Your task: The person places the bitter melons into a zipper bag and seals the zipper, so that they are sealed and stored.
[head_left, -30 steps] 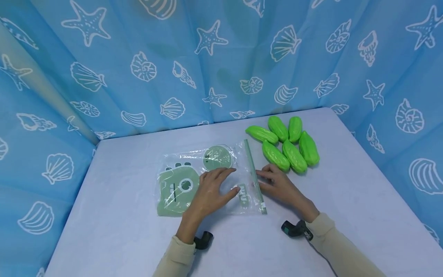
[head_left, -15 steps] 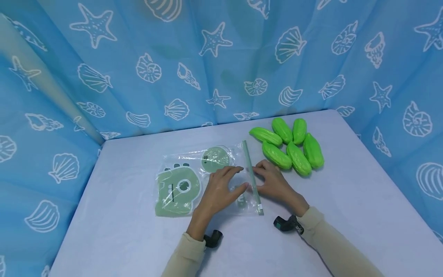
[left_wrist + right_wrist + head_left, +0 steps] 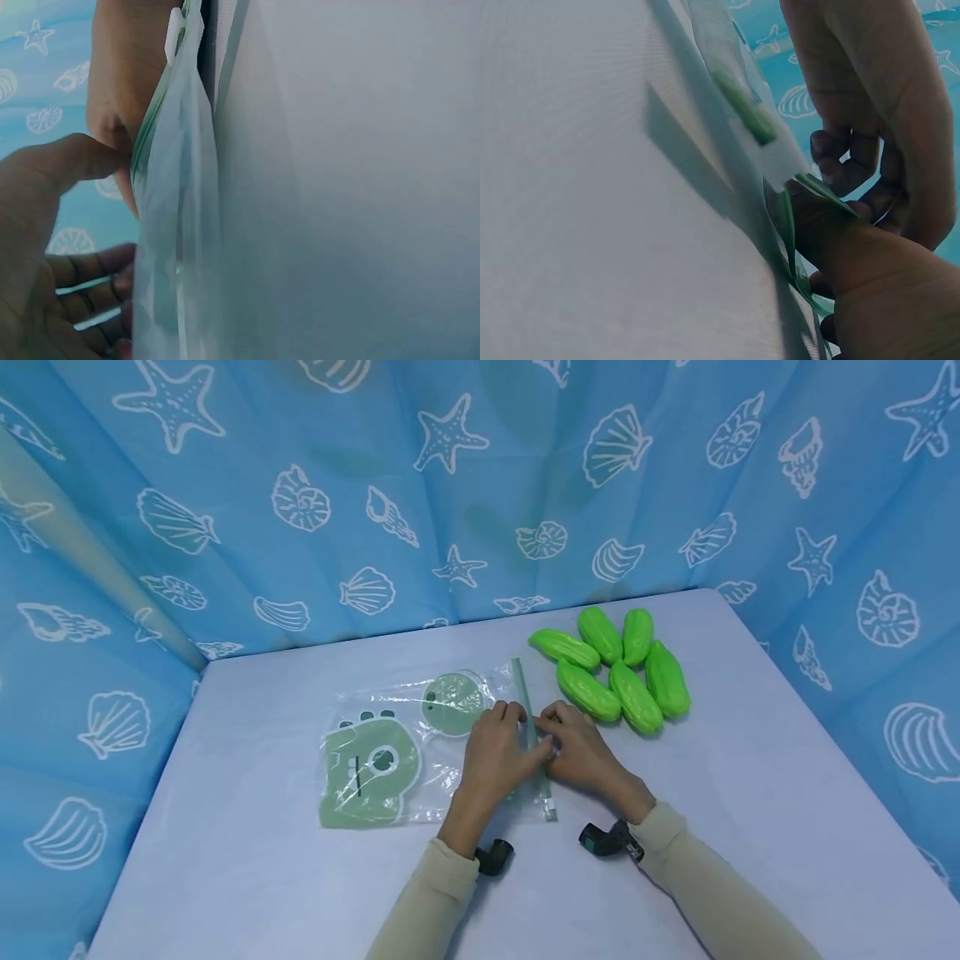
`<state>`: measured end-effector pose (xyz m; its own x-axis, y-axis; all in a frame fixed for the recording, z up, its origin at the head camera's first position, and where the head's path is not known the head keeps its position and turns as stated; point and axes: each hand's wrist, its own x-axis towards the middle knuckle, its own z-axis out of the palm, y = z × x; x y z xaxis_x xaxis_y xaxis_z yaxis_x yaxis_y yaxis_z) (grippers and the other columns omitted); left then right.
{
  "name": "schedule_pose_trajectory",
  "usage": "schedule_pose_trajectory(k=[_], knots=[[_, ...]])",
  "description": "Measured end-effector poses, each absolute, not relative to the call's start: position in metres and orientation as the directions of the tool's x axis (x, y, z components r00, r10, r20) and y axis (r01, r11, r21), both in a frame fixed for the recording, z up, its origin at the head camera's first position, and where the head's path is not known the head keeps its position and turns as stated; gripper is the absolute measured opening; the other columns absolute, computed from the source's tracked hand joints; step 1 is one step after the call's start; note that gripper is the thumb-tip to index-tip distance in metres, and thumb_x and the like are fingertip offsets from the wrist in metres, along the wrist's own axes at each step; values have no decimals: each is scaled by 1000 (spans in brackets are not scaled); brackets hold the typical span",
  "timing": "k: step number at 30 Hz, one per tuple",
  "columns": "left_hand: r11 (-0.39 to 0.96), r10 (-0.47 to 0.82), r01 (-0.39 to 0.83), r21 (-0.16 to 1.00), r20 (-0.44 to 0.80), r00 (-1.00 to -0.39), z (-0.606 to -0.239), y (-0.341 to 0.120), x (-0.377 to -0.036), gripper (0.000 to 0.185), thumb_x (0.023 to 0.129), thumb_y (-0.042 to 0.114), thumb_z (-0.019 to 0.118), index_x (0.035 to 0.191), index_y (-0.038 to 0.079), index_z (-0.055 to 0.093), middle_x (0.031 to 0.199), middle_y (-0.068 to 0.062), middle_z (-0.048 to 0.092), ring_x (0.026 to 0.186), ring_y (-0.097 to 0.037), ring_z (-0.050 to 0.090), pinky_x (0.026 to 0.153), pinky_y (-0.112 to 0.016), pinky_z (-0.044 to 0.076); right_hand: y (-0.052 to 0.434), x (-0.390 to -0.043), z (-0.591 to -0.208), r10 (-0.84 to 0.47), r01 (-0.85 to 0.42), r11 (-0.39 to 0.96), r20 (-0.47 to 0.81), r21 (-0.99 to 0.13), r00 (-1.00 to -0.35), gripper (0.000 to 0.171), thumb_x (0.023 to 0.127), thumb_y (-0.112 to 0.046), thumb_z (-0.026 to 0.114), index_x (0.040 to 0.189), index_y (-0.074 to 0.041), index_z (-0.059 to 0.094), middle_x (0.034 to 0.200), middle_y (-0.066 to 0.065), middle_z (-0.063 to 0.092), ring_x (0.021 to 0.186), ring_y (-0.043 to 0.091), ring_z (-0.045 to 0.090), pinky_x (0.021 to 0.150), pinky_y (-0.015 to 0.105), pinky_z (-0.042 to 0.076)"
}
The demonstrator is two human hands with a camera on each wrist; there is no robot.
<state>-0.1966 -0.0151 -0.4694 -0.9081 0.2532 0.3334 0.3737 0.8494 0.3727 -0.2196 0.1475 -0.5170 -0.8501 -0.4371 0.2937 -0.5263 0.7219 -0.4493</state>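
left hand + right hand both pinch zip strip of clear bag | flat on worktop | green gourds just beside

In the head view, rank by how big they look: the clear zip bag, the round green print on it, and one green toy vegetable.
1. clear zip bag
2. round green print and green toy vegetable: these two look about alike, so I will not rank them.

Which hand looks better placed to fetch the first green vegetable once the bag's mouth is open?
Probably the right hand: it pinches the zip strip on the side facing the green vegetables, which lie just beyond it. The left hand grips the clear bag on the far side.
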Motion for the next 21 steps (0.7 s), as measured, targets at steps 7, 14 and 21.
schedule_pose_trajectory(k=[7,14,21], knots=[[893,222,310,327,278,-935,-472,-13,-199,38,74,41,65,91,7,59,82,-2,51,66,-14,46,58,-28,44,144,-216,-512,-436,-508,740,259,-441,-862,65,61,-13,71,124,-6,57,106,2,46,98,19,44,79,34,34],[887,195,278,370,246,-949,-470,-16,-198,26,79,31,62,88,7,61,77,-2,55,66,-15,50,54,-27,43,143,-214,-510,-438,-518,737,277,-435,-855,59,68,-21,72,124,-11,58,105,2,46,95,18,43,77,34,34],[823,148,228,521,192,-970,-458,-30,-197,9,75,13,63,71,12,55,60,3,51,50,-11,47,43,-22,37,143,-216,-513,-429,-513,733,282,-447,-858,60,73,-49,72,125,-21,58,100,-3,45,89,13,42,75,32,32]])
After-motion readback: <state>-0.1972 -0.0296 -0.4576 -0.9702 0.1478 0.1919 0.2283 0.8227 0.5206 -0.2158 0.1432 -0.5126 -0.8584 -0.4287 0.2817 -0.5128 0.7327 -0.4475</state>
